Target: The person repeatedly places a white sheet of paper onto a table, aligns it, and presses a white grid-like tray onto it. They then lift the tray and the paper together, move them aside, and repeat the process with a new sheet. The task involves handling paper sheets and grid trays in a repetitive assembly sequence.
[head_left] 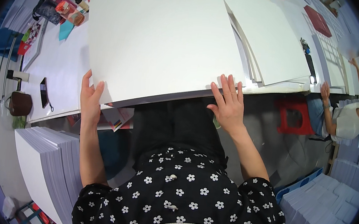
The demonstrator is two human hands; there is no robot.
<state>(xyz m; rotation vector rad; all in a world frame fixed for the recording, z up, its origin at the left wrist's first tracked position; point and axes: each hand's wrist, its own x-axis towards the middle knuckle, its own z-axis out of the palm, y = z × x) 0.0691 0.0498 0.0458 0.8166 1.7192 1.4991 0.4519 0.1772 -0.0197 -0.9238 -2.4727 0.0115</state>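
A wide stack of large white sheets (165,37) lies in front of me, with a grey, shaded front side. My left hand (91,97) grips its near left corner: the thumb rests on top, a finger runs along the left side, and the other fingers are mostly hidden. My right hand (230,106) is spread, its fingertips on the near edge toward the right. More white sheets (268,43) lie partly beside it at the right, their edges slightly fanned.
Bottles (70,13), a phone (44,92) and a brown pouch (20,104) are at the left. Tall paper stacks (47,159) stand by my left arm, others (321,212) at lower right. A red stool (293,116) and a co-worker (347,119) are on the right.
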